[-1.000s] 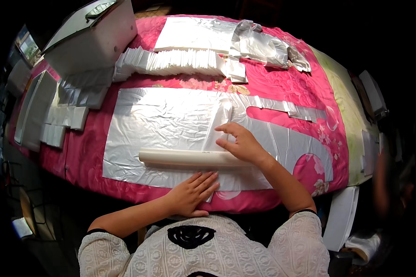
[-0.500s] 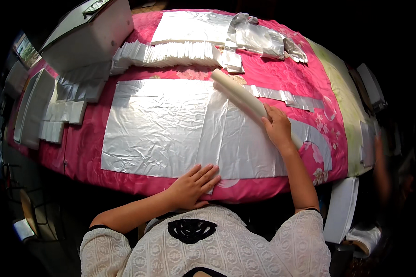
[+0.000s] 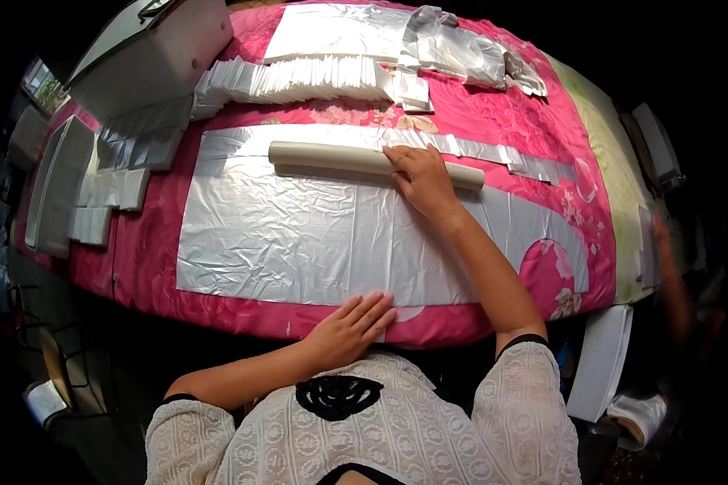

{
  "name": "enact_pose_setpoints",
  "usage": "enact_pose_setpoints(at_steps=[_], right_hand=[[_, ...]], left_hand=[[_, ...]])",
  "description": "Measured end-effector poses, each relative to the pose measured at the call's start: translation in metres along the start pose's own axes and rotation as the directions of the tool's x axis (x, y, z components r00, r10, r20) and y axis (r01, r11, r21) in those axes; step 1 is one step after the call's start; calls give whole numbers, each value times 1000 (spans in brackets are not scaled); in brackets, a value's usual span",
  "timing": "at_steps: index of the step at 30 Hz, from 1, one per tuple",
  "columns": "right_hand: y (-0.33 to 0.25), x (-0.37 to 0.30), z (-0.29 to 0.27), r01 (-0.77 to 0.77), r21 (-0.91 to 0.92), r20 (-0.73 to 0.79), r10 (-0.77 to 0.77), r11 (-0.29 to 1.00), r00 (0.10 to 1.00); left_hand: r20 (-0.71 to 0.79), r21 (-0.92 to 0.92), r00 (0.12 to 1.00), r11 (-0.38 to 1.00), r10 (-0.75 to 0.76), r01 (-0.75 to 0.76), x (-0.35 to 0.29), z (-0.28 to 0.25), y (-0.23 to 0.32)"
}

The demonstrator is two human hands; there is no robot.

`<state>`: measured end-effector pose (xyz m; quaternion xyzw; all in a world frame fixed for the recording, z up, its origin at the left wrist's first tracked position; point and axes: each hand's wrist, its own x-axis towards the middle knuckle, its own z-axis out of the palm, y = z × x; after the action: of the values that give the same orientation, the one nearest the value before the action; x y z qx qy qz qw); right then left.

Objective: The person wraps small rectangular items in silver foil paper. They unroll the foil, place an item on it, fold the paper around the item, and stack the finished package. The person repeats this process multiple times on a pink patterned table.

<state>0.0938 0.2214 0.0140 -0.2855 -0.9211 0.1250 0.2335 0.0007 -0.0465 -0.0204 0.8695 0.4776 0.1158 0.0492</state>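
A wrinkled, silvery plastic bag lies flat before me, with long handle-like strips and a curved cut-out at its right end. Across its far part rests a smooth pale tube, nearly level from left to right. My right hand reaches over the tube right of its middle, fingers on top and thumb on the near side. My left hand lies flat with fingers stretched, its fingertips on the bag's near edge.
Beyond the bag stands a long row of folded white packets. More silvery bags lie at the far edge. White boxes and small stacks crowd the left. A pink flowered cloth covers the table; another person's blurred arm shows at right.
The tube has swung from a slanted position to nearly level and shifted left and away from me. My right hand moved with it, up and left. My left hand stays at the near edge.
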Motion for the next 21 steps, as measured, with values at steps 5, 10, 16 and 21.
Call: enact_pose_setpoints(at_steps=[5, 10, 16, 21], right_hand=[[-6, 3, 3, 134, 32, -149, -127, 991, 981], [-58, -75, -13, 248, 410, 210, -356, 878, 911], [-66, -104, -15, 274, 339, 143, -337, 900, 931], [-68, -112, 1, 168, 296, 24, -183, 940, 983]], left_hand=[[-51, -369, 998, 928, 35, -52, -9, -17, -22], [-101, -367, 985, 915, 140, -168, -19, -17, -34], [-237, -460, 965, 863, 109, -211, -15, -27, -41], [-258, -484, 966, 861, 31, -157, 7, -54, -50]])
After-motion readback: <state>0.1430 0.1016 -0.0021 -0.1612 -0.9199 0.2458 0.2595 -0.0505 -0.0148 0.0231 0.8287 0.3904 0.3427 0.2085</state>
